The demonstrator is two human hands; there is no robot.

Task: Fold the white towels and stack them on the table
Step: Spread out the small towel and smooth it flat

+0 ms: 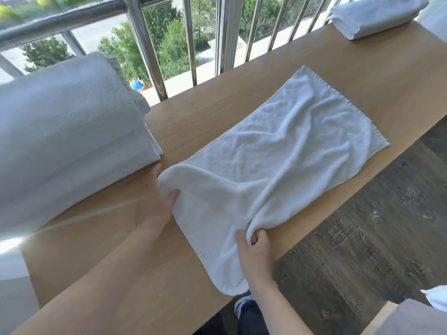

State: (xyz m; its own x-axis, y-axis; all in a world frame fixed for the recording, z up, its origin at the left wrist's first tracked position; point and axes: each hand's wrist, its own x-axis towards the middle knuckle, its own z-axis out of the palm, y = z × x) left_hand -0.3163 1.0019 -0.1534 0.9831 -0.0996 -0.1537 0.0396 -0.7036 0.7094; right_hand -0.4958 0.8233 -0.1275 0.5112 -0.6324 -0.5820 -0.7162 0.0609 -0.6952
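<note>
A white towel (285, 151) lies spread and wrinkled across the long wooden table (377, 76). Its near end is lifted and bunched. My left hand (158, 201) pinches the towel's near left corner, just off the big pile. My right hand (256, 252) grips the near right edge at the table's front edge, with a flap hanging below it. A tall pile of folded white towels (65, 134) stands on the table's left end. A smaller folded stack (372, 15) sits at the far right end.
A metal railing with vertical bars (191, 39) runs along the table's far side, with trees outside. Dark wood-look floor (377, 233) lies to the right of the table. A light box corner with something white on it (416, 315) shows at bottom right.
</note>
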